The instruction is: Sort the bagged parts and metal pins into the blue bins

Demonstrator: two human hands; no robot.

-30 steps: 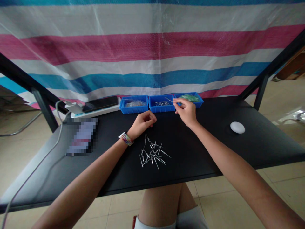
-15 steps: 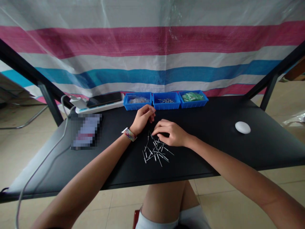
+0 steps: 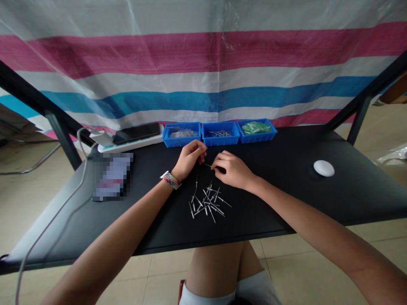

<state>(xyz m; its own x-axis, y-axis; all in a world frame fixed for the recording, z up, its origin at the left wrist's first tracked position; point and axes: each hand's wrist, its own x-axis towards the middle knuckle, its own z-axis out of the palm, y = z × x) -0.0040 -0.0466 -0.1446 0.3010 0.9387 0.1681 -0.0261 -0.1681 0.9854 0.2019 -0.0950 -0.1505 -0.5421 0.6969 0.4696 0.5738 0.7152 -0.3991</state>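
Observation:
A loose pile of small metal rivets [image 3: 206,202] lies on the black table [image 3: 286,199]. Just behind the pile, my right hand [image 3: 232,170] pinches one rivet [image 3: 208,165], its thin pin pointing left. My left hand [image 3: 190,157], with a coloured band at the wrist, is curled closed right beside that pin; what its fingertips hold is hidden. Behind both hands stand three blue bins: the left bin [image 3: 181,134] with clear bits, the middle bin [image 3: 221,134] with rivets, the right bin [image 3: 257,130] with green parts.
A white power strip [image 3: 127,145] with a black phone [image 3: 137,132] on it lies at the back left, its grey cable [image 3: 57,216] running off the front left. A blurred packet [image 3: 112,177] lies left. A white round puck [image 3: 323,168] sits right. Striped tarp behind.
My right hand came back from the middle bin to the pile, then lifted one rivet toward my left hand. My left hand stayed in place.

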